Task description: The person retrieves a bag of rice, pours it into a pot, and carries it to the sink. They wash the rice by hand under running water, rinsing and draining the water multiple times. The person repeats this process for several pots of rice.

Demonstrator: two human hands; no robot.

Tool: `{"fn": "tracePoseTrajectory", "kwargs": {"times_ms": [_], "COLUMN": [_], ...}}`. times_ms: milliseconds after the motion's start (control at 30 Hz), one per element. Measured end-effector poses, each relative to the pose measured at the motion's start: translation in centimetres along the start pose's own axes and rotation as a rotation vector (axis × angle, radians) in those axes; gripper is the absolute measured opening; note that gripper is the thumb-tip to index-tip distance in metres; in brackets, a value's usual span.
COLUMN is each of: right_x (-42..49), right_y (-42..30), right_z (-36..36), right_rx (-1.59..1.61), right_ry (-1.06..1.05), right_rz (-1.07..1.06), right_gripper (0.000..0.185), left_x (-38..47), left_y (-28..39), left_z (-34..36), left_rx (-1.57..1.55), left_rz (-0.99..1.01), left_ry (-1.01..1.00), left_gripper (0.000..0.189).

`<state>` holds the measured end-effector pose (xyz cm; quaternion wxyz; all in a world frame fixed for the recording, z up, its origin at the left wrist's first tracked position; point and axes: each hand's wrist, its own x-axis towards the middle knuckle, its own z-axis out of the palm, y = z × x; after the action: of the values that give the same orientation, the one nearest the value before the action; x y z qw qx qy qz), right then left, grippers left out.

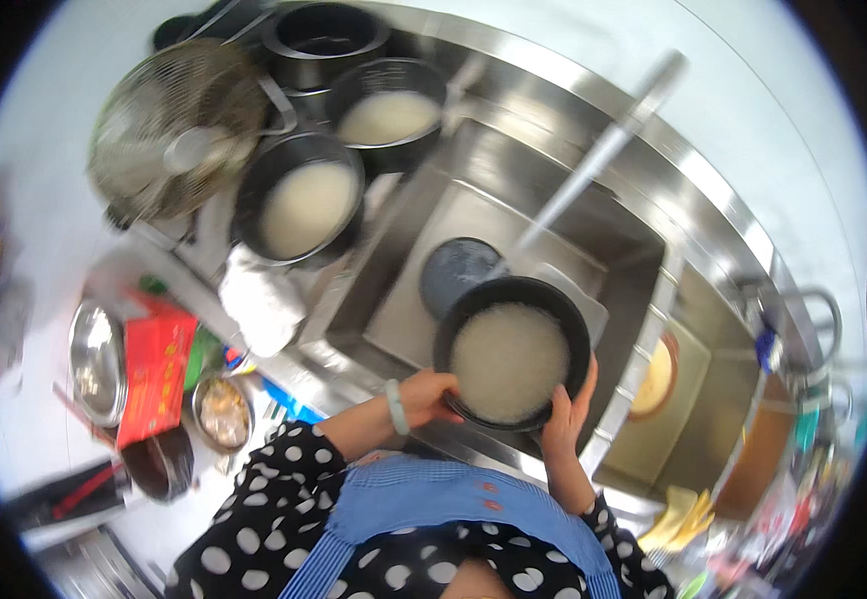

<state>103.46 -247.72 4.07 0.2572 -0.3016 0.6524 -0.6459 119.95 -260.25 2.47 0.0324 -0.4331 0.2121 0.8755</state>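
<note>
Between my two hands I hold a dark cooking pot (510, 353) by its rim and sides, with rice in cloudy water (511, 362) filling much of it. My left hand (433, 398) grips the pot's left side; a pale bangle (396, 406) circles that wrist. On the right side my right hand (568, 410) has its thumb at the rim. The pot is over the near part of a stainless steel sink basin (411, 311). Under a long faucet spout (591, 161), a round dark disc (460, 271) on the basin floor is partly hidden by the pot.
Two more dark pots of rice and water (310, 210) (388, 116) stand left of the basin. Beside them are a fan (186, 142) and a white cloth (260, 299). A second basin (673, 419) holds a brown bowl (654, 378). Yellow gloves (677, 517) hang at the right.
</note>
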Motion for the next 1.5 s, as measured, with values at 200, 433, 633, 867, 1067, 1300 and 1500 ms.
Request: {"fn": "tracePoseTrajectory", "kwargs": {"times_ms": [200, 433, 633, 867, 1067, 1300, 1500], "right_x": [0.6, 8.7, 17.4, 28.2, 30.1, 33.8, 35.8], "right_y": [-0.3, -2.2, -1.6, 0.1, 3.4, 5.4, 7.7], "right_z": [0.6, 5.5, 8.6, 8.4, 2.8, -2.7, -2.8], "right_rx": [0.098, 0.115, 0.686, 0.750, -0.148, -0.300, -0.314], "right_ry": [0.017, -0.191, -0.075, -0.087, -0.059, -0.053, 0.015], "right_rz": [0.170, 0.129, 0.443, 0.620, 0.332, 0.222, -0.053], "right_gripper": [0.032, 0.025, 0.017, 0.004, 0.021, 0.020, 0.021], "left_x": [-3.6, -10.0, -14.7, -17.7, -18.2, -18.1, -18.3], "left_y": [-0.6, -2.3, -5.6, -8.6, -9.6, -9.8, -9.8], "left_z": [-0.6, -5.0, -7.8, -11.1, -12.3, -12.1, -11.8], "left_rx": [0.052, -0.064, -0.299, -0.426, -0.507, -0.473, -0.519], "left_rz": [0.281, 0.275, 0.497, 0.573, 0.599, 0.541, 0.533], "left_ry": [0.232, 0.218, 0.422, 0.580, 0.570, 0.656, 0.661], "left_gripper": [0.049, 0.038, 0.030, 0.025, 0.025, 0.024, 0.021]}}
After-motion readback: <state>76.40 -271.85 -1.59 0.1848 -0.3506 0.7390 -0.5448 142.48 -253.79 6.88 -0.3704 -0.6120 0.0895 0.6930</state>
